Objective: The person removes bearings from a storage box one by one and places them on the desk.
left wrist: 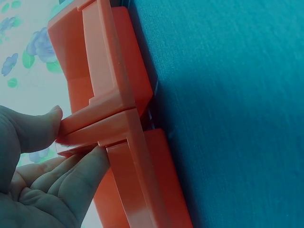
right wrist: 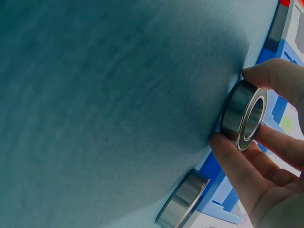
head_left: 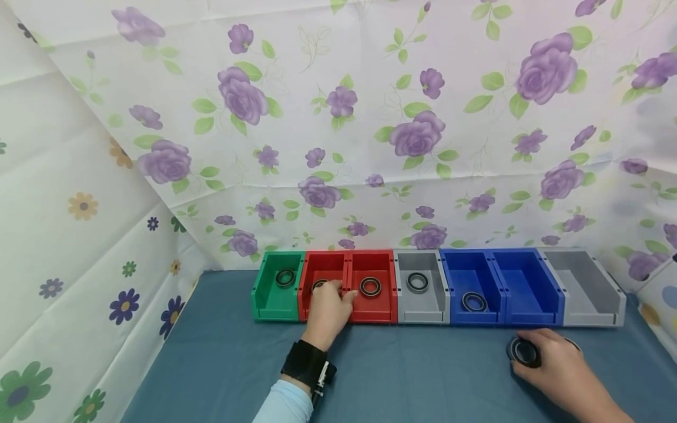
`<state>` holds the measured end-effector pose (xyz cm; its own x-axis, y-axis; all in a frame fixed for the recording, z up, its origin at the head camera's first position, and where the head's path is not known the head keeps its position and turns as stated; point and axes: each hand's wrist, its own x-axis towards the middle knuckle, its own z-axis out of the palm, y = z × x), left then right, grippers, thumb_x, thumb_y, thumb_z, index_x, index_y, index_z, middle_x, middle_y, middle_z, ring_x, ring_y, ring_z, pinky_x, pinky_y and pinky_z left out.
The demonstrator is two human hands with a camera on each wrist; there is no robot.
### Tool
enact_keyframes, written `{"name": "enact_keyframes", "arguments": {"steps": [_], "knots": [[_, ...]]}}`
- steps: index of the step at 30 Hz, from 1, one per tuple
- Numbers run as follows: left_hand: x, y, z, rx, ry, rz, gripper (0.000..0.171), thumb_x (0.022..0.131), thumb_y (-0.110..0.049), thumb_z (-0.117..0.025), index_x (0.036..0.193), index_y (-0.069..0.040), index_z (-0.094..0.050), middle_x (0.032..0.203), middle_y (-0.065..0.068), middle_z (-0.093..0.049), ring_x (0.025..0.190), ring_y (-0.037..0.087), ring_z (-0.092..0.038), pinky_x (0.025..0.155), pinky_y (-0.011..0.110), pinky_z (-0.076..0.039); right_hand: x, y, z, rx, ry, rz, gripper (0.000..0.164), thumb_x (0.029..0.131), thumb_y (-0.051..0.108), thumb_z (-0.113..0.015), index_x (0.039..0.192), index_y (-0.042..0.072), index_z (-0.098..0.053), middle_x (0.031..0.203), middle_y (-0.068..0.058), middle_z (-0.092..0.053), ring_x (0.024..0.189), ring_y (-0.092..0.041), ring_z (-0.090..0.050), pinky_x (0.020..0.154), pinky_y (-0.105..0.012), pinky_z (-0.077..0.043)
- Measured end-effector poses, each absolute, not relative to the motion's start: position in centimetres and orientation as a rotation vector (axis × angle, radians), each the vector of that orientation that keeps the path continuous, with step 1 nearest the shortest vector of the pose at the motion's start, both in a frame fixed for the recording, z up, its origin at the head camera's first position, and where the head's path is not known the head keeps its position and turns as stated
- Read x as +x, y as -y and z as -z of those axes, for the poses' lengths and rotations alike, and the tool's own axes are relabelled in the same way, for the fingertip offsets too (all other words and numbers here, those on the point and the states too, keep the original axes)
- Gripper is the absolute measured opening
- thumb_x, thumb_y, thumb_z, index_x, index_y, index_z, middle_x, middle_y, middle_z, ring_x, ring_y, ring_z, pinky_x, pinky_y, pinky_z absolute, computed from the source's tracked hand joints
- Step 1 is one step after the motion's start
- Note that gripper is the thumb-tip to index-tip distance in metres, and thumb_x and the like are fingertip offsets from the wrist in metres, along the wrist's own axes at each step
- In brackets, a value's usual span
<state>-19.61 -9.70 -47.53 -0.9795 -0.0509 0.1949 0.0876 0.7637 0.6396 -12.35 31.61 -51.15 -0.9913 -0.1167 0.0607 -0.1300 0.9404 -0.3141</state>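
My left hand [head_left: 329,311] reaches to two red bins standing side by side, the left red bin [head_left: 309,314] and the right red bin [head_left: 374,316]. It pinches their adjoining walls [left wrist: 95,123], thumb on one side and fingers on the other. A bearing [head_left: 319,284] in the left red bin is partly hidden by this hand; another bearing [head_left: 370,287] lies in the right one. Before the blue bins, my right hand [head_left: 555,361] holds a ball bearing [right wrist: 244,115] on edge between thumb and fingers, close over the table. Beside that hand is a further bearing [right wrist: 183,199], mostly hidden in the head view.
The bins form one row at the back of the blue-covered table [head_left: 412,376]. Single bearings lie in the green bin [head_left: 276,314], left grey bin [head_left: 423,317] and left blue bin [head_left: 476,317]. Right of these stand another blue bin [head_left: 531,317] and grey bin [head_left: 592,317]. Flowered cloth [head_left: 338,153] hangs behind.
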Motion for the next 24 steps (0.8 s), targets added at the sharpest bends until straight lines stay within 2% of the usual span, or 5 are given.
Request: {"name": "enact_keyframes", "arguments": {"steps": [4, 15, 24], "knots": [[-19.65, 9.73, 47.53, -0.025, 2.760, 1.021, 0.038, 0.087, -0.032, -0.066, 0.108, -0.001, -0.063, 0.054, 0.000, -0.043, 0.045, 0.012, -0.043, 0.042, 0.027, -0.033, -12.39, -31.53, 51.15, 0.192, 3.053, -0.484, 0.063, 0.060, 0.041, -0.081, 0.109, 0.005, -0.064, 0.103, -0.016, -0.059, 0.093, -0.036, -0.056, 0.074, -0.054, -0.044], [-19.62, 9.61, 47.68, 0.009, 2.772, 1.043, 0.042, 0.087, -0.033, -0.066, 0.114, -0.001, -0.062, 0.062, -0.001, -0.050, 0.051, 0.009, -0.048, 0.045, 0.026, -0.039, -12.48, -31.68, 51.11, 0.148, 3.092, -0.466, 0.066, 0.060, 0.045, -0.081, 0.108, 0.003, -0.064, 0.102, -0.018, -0.059, 0.092, -0.037, -0.056, 0.073, -0.055, -0.044], [-19.58, 9.70, 47.71, 0.000, 2.758, 1.052, 0.043, 0.086, -0.032, -0.067, 0.115, 0.000, -0.061, 0.066, -0.002, -0.052, 0.053, 0.008, -0.049, 0.047, 0.025, -0.041, -12.35, -31.63, 51.26, 0.149, 3.074, -0.482, 0.057, 0.062, 0.042, -0.080, 0.103, 0.004, -0.065, 0.097, -0.014, -0.061, 0.088, -0.034, -0.058, 0.072, -0.052, -0.045]]}}
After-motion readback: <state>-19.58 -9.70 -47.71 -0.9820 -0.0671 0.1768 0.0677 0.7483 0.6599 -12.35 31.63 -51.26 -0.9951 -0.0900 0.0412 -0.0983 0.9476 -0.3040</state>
